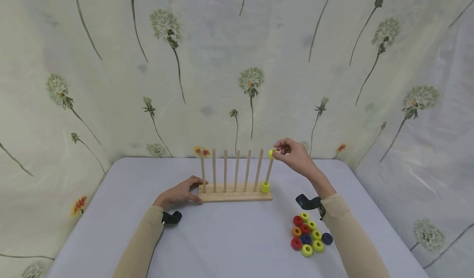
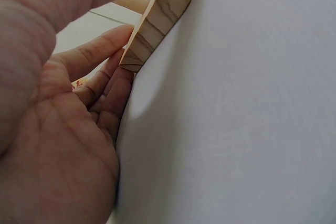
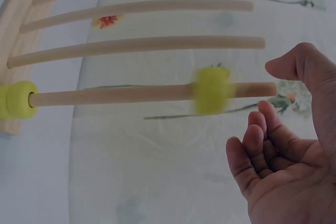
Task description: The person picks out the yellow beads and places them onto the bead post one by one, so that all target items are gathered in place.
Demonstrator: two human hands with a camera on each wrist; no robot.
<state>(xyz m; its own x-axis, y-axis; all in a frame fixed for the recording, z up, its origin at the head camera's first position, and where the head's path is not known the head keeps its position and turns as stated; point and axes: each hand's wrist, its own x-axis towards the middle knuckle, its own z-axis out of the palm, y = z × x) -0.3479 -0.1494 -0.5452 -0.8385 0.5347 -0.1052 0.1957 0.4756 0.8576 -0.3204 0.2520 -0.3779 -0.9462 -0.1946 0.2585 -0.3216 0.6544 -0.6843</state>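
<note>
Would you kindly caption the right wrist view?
A blurred yellow bead on a wooden peg, clear of the right grip.

The left hand [image 2: 63, 114] holds the end of a wooden board [image 2: 157, 27], its thumb along one edge and fingertips at the opposite corner, with dark grain lines crossing the pale end face. A smooth white surface [image 2: 252, 108] fills the right side, a soft grey shadow [image 2: 165, 108] running down it beside the hand, and a small red-and-yellow patch [image 2: 79, 83] shows behind the fingers.
</note>
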